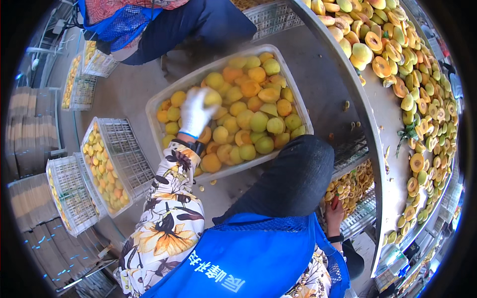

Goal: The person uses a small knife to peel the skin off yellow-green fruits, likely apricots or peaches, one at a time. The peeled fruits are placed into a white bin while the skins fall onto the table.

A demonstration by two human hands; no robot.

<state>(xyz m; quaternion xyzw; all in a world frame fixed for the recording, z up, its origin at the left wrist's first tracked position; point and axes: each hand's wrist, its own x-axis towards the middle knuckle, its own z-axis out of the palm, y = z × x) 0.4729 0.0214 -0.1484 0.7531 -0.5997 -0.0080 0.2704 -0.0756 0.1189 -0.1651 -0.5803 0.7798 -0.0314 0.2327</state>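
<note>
My left hand (196, 113), in a white knit glove, is closed around a yellow stone fruit (212, 98). It is blurred above a white plastic tub (153, 126) of whole yellow, green and orange stone fruit (245, 119). At the lower right, my bare right hand (334, 215) grips a red-handled tool (335, 201); its working end cannot be made out. That hand is beside a crate (359, 219) filled with small yellowish-brown pieces (352, 190), under the table's edge.
A metal-rimmed table (372, 126) curves along the right, bearing many halved stone fruit (417, 162). Fruit-filled plastic crates (128, 149) stand at left, near stacked flat bundles (33, 134). Another person's dark-trousered leg (190, 29) is beyond the tub. My knee (305, 175) adjoins its near rim.
</note>
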